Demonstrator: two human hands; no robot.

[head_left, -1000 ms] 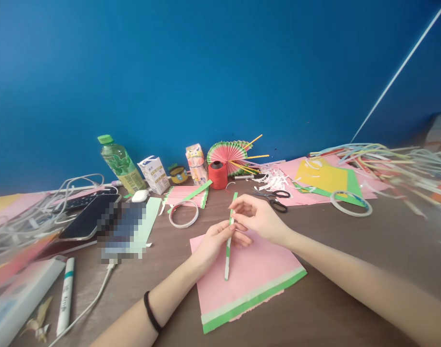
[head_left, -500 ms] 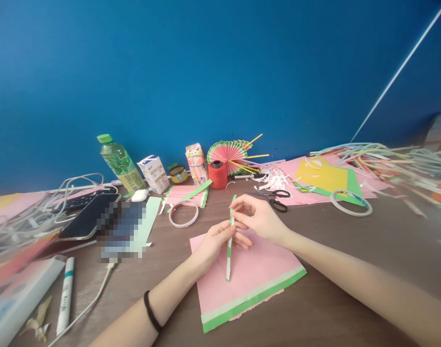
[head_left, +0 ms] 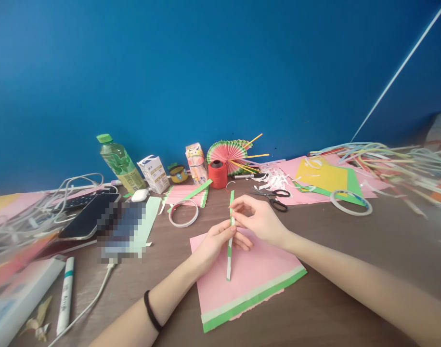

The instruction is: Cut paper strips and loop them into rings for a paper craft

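Observation:
Between my two hands stands a narrow green paper strip (head_left: 229,250) with white patches along it. My left hand (head_left: 218,241) pinches the strip near its middle, thumb on top and fingers behind. Higher up, the thumb and fingertips of my right hand (head_left: 258,217) close on the same strip; its green end pokes out above them. Underneath lies a pink paper sheet (head_left: 256,279) with a pale and green band along its near edge. Both hands are over the upper part of this sheet, which they partly hide.
Behind the hands are a tape roll (head_left: 183,213), pleated pink paper (head_left: 197,195), red thread spool (head_left: 218,174), paper fan (head_left: 227,152) and black scissors (head_left: 278,200). Phone (head_left: 92,217), cables and marker (head_left: 65,296) lie left. Coloured paper (head_left: 321,176) and another tape roll (head_left: 350,202) lie right.
The strip's green top end shows a little more above my right fingertips. Both hands stay almost in the same place, and the things around them have not moved.

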